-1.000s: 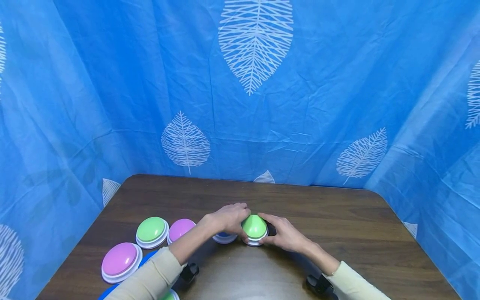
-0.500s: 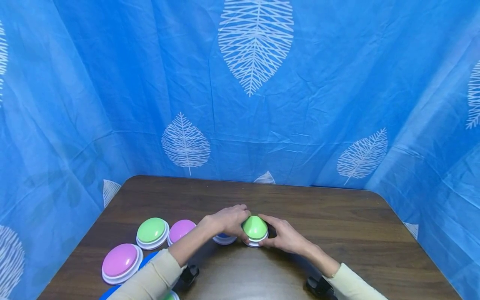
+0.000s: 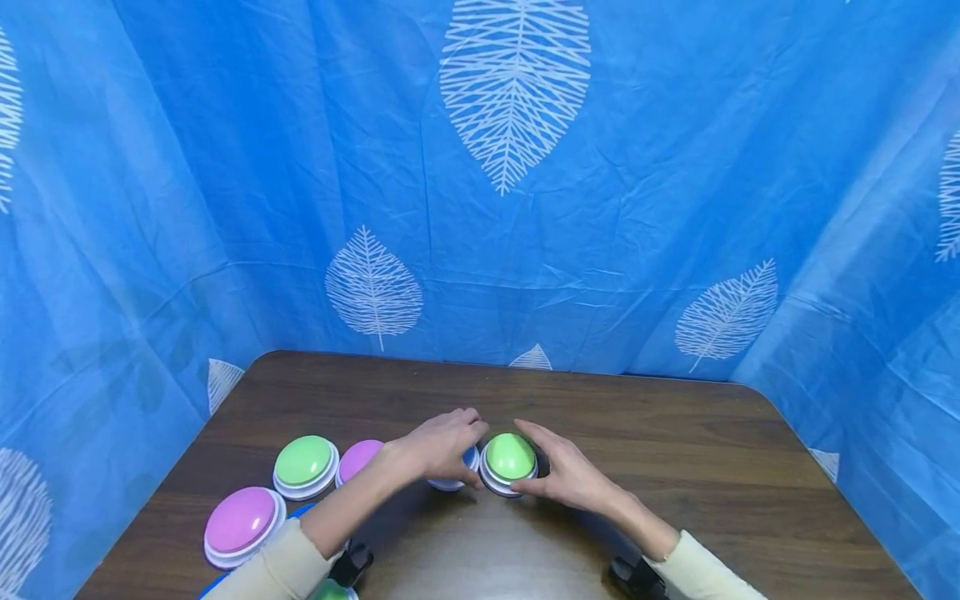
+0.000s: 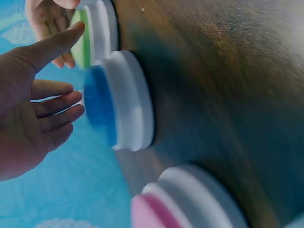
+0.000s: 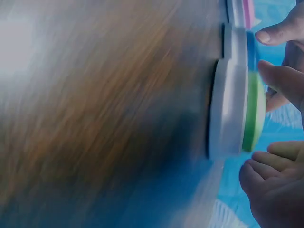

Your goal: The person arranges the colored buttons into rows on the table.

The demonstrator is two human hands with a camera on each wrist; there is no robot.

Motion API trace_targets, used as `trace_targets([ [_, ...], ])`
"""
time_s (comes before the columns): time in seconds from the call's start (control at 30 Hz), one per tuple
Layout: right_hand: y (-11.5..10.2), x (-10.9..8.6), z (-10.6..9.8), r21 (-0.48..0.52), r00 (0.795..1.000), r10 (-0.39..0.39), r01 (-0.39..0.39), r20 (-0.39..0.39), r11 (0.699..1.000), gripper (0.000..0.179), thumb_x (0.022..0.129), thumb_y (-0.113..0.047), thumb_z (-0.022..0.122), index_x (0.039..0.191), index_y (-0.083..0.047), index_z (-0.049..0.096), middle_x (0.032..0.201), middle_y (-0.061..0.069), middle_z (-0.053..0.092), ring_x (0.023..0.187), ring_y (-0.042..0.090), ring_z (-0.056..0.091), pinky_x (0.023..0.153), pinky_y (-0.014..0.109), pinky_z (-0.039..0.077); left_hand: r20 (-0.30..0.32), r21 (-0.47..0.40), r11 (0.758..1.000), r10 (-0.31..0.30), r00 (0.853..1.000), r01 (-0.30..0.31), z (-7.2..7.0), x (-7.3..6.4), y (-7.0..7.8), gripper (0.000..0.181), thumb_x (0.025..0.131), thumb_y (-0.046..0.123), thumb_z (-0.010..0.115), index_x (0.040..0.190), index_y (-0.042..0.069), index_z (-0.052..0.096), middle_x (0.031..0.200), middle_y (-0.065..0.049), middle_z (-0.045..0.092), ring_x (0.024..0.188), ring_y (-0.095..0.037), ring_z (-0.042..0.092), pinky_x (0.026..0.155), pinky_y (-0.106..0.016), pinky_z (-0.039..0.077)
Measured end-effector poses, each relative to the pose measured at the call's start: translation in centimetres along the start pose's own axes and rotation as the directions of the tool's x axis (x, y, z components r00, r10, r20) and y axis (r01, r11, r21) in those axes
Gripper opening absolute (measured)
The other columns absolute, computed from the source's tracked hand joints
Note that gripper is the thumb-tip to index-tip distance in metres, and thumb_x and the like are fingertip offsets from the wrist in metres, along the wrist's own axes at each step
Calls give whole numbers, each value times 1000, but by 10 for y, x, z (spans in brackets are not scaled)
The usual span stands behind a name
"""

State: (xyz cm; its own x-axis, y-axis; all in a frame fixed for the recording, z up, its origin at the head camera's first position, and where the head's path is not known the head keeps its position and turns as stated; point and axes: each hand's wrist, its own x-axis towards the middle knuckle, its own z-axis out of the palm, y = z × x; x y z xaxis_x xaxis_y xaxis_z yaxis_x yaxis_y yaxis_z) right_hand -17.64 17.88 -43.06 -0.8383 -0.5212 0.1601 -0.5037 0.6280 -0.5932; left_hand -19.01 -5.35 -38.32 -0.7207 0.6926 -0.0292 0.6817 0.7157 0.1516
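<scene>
A green dome button (image 3: 511, 457) with a white base sits on the table, tight beside a blue dome button (image 3: 471, 457) to its left. The right hand (image 3: 566, 471) curves loosely around the green button's right side. In the right wrist view its fingers (image 5: 268, 166) stand a little apart from the dome, and the thumb is close to it; contact is unclear. Over the blue button hovers the left hand (image 3: 442, 446), partly covering it. In the left wrist view, that hand's fingers (image 4: 57, 107) are extended beside the blue dome and hold nothing.
Further left on the brown table (image 3: 675, 433) are a pink button (image 3: 358, 458), a green button (image 3: 303, 461) and a larger pink button (image 3: 242, 521). More buttons, blue and green (image 3: 330, 590), lie partly under the left sleeve. A blue leaf-patterned curtain (image 3: 600, 208) surrounds the table.
The left hand has let go of the green button and moved left over the blue one. The right hand's fingers have loosened from the green button, which stays nearly in place.
</scene>
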Motion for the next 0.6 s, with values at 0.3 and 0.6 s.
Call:
trace_targets([
  [0.3,-36,1,1,61,982,-175,180,-73,982,83,75,-43,75,144,-25,32,144,0,37,127,18,40,97,43,40,-67,25,998,-60,996,62,-33,-57,8,75,67,51,77,122,5,55,111,-6,54,104,-22,52,91,-39,45],
  [0.6,-80,3,24,79,953,-300,297,37,952,82,77,-47,71,144,-23,31,145,-1,37,131,14,34,103,38,33,-88,60,994,-81,993,86,-36,-127,7,65,58,50,82,99,4,61,87,2,51,82,-16,53,73,-36,47],
])
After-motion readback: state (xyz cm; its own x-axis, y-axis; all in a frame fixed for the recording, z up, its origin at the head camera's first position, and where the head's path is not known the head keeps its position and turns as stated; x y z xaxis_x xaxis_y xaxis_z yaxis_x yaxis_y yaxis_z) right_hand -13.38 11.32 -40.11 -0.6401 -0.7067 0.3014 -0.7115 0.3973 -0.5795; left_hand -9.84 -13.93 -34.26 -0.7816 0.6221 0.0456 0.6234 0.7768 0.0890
